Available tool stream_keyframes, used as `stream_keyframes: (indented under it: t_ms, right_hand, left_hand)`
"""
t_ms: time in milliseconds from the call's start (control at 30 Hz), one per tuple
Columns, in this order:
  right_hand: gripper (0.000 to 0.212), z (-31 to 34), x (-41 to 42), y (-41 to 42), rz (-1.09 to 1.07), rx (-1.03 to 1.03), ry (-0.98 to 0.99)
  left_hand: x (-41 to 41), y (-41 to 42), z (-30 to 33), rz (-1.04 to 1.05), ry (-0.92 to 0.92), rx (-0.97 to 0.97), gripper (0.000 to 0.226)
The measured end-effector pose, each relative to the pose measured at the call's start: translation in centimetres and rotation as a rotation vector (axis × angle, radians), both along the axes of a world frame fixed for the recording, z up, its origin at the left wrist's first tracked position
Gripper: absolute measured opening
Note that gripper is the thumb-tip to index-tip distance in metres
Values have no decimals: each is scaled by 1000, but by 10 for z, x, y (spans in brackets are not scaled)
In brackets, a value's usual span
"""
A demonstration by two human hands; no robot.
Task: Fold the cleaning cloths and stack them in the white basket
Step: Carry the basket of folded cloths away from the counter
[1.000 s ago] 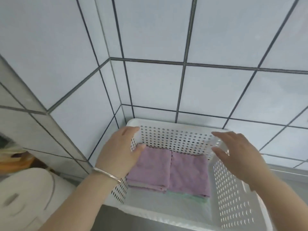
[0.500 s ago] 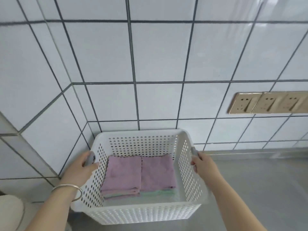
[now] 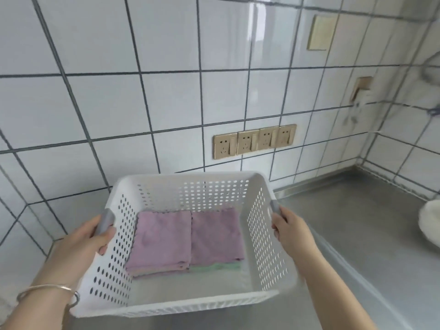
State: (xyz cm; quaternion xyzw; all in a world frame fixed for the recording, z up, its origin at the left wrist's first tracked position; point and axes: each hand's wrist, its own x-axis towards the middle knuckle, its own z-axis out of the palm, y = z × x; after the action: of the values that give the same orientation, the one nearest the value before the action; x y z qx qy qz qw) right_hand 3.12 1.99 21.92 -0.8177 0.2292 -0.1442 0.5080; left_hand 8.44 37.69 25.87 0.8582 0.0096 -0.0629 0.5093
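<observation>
White-tiled walls and a steel counter (image 3: pixel 371 225) frame the white basket (image 3: pixel 190 303), low in the frame, as the left hand (image 3: pixel 83 246) and right hand (image 3: pixel 291 231) clench its grey side handles, apparently to carry the folded cleaning cloths (image 3: pixel 188 239) stacked inside.

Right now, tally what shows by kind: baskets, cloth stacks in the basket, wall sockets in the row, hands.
White basket: 1
Cloth stacks, purple on top: 2, left stack and right stack
Wall sockets in the row: 4
Hands on the grey handles: 2, left hand and right hand
Total: 9
</observation>
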Motion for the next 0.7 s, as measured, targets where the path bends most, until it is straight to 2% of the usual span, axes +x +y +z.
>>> stream_keyframes:
  t_ms: [167,300,433,467,567,700]
  right_hand:
    - [31,14,-95,-65,-146,-19,-24]
    - [29,18,-187,-118,-310,-66,-17]
    - [18,13,-279,-162,-489,-88,-28]
    - [14,12,-297,-168,-521,-85,-18]
    - [23,4,-359,-178,-656,-57,8]
    - [22,-4,-435,-171,-870,-58,5]
  left_hand:
    - [-36,-84,9,-106,-62,-106,6]
    - [-57,-157,0,-236,-50,-98,29]
    - [-93,-240,-10,-421,-66,-84,19]
    - [-100,-254,-12,-459,-62,-68,21]
    - [-124,-308,-20,-606,-37,-53,29]
    - [-165,-380,-25,-840,-66,-97,35]
